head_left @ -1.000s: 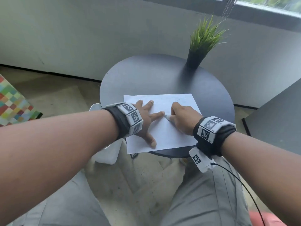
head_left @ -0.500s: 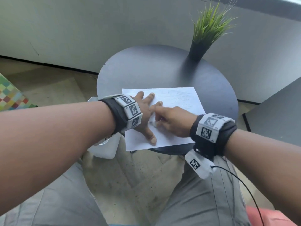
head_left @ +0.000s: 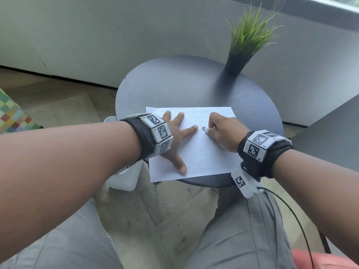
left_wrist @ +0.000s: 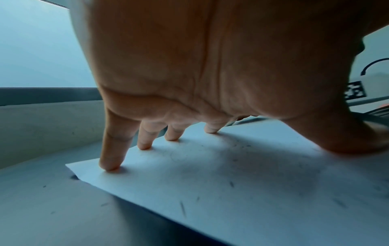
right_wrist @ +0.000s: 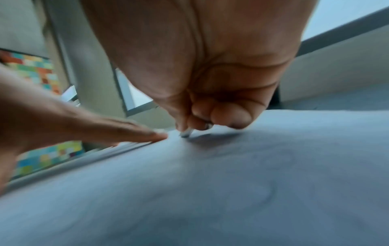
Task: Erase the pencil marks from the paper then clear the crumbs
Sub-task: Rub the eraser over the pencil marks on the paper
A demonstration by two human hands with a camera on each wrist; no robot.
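Right now a sheet of paper (head_left: pixel 196 152) lies on the near part of a round dark table (head_left: pixel 174 84), its near edge sticking out a little past the table's rim. The left hand (head_left: pixel 174 138) is spread flat on the left half of the sheet, fingers straight and apart; in the left wrist view the fingertips (left_wrist: pixel 109 166) press down near the sheet's far left corner and the thumb lies out to the right. The right hand (head_left: pixel 223 133) sits just to the right of it on the far half of the sheet, fingers curled in and pinching a small white eraser (head_left: pixel 204 129), whose tip touches the paper just beside the left index finger. In the right wrist view the eraser (right_wrist: pixel 186 133) pokes out below the curled fingers and meets the sheet. Faint pencil marks (head_left: pixel 196 115) show on the far part of the paper, between the two hands. Small dark crumbs (left_wrist: pixel 183 208) lie scattered over the sheet near the left hand, and a few on the table beside it. A potted plant (head_left: pixel 242 47) stands at the far right of the table, well apart from the paper.
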